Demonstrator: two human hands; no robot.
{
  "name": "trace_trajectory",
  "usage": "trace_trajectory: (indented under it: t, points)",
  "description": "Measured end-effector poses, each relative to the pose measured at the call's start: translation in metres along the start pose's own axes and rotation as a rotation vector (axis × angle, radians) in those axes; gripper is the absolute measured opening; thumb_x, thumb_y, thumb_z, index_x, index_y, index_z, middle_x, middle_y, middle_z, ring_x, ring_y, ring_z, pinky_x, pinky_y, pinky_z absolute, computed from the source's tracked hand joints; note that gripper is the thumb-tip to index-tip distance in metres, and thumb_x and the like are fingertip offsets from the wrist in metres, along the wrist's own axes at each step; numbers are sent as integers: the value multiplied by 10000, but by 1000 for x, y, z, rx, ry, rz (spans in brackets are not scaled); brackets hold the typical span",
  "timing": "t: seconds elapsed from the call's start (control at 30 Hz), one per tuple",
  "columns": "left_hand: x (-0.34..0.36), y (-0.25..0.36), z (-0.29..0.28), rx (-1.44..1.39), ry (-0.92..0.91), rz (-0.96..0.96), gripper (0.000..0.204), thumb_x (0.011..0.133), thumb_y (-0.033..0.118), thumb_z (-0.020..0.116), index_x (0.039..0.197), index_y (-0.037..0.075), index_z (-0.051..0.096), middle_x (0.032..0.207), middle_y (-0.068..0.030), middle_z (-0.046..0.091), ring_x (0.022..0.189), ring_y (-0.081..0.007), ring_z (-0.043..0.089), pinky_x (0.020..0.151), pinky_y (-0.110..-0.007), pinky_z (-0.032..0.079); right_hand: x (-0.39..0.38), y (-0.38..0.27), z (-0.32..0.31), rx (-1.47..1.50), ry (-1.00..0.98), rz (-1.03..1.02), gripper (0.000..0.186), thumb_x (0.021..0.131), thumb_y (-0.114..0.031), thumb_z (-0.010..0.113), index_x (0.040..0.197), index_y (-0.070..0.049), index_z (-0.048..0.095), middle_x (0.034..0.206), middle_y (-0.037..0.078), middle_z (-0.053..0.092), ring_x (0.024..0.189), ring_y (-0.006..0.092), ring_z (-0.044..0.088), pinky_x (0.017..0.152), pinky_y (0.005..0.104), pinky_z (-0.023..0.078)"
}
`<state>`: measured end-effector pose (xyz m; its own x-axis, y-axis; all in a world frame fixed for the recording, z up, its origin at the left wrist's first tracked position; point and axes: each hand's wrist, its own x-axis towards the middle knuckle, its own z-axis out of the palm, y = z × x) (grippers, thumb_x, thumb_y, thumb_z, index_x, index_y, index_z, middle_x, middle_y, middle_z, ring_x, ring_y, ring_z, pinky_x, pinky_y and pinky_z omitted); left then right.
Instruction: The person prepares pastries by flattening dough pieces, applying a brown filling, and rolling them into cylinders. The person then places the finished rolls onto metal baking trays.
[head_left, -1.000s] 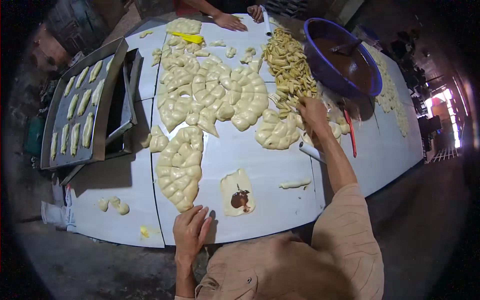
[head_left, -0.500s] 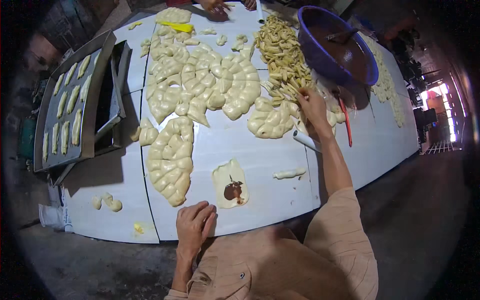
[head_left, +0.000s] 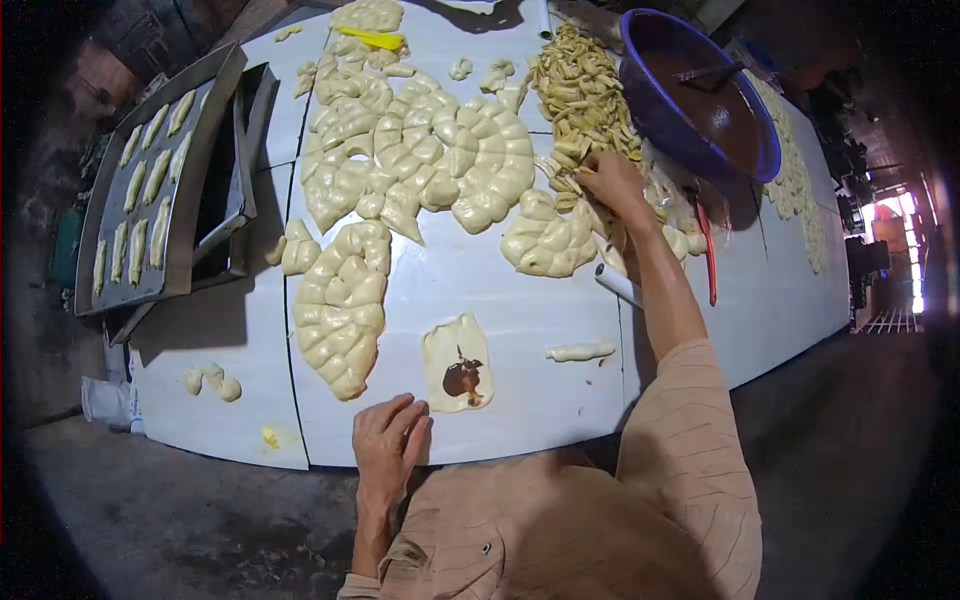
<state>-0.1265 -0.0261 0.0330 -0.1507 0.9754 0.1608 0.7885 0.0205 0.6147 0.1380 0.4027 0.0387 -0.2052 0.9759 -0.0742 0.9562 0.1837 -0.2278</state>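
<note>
My right hand (head_left: 615, 182) reaches into the near end of a long pile of yellow fruit strips (head_left: 580, 85) that look like banana. Its fingertips are pinched on a strip there. At the table's near edge my left hand (head_left: 388, 440) rests loosely, fingers partly bent and apart, holding nothing. Beside its fingertips lies a flat piece of dough (head_left: 440, 355) with a dark brown smear of filling (head_left: 462, 380) in the middle. A small rolled dough stick (head_left: 580, 352) lies to the right.
Scored dough masses (head_left: 340, 310) cover the table's middle. Metal trays (head_left: 215, 215) of shaped dough stand tilted at left. A purple basin (head_left: 655, 110) of brown filling sits far right, near a red-handled tool (head_left: 707, 250). A white tube (head_left: 620, 284) lies by my right forearm.
My right hand has shifted slightly farther into the fruit pile and its fingers have closed more. My left hand stays by the flat dough. The view has tilted a little.
</note>
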Motion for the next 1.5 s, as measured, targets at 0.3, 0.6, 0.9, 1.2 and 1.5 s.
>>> trace_trajectory:
  t: [0.3,0.6,0.9,1.2,1.5]
  points:
    - [-4,-3,-2,23,-10,-32,215,857,115,767,1067,75,739,1104,-78,711,977,-269,659,868,-409,470,-33,32,-14,830,-213,70,276,853,-304,715,879,-30,708,739,-6,605,656,87,528,596,279,417]
    - [13,-6,6,-29,0,39,224,864,162,773,1075,97,745,1112,-60,706,950,-259,656,847,-393,477,-182,-78,-23,649,-508,-193,331,882,-298,688,981,17,717,828,124,694,771,219,677,720,362,524]
    - [20,-5,8,-61,-33,90,261,857,184,767,1099,92,736,1117,-63,708,968,-248,664,833,-388,487,-252,-132,38,453,-477,-646,277,960,-346,631,1021,-89,716,984,103,695,880,327,693,753,430,533]
    - [29,-3,12,-118,-19,139,244,823,192,790,1037,87,735,1056,-55,706,928,-252,658,790,-400,483,-258,-102,13,574,-453,-325,278,956,-226,644,1152,-37,698,989,143,688,894,332,687,768,415,530]
    - [38,-4,16,-86,-25,147,169,815,147,782,976,110,744,991,-39,691,909,-239,643,768,-394,460,-275,-117,25,529,-321,-489,211,929,-150,692,1105,-34,697,1074,126,685,860,314,688,735,390,551]
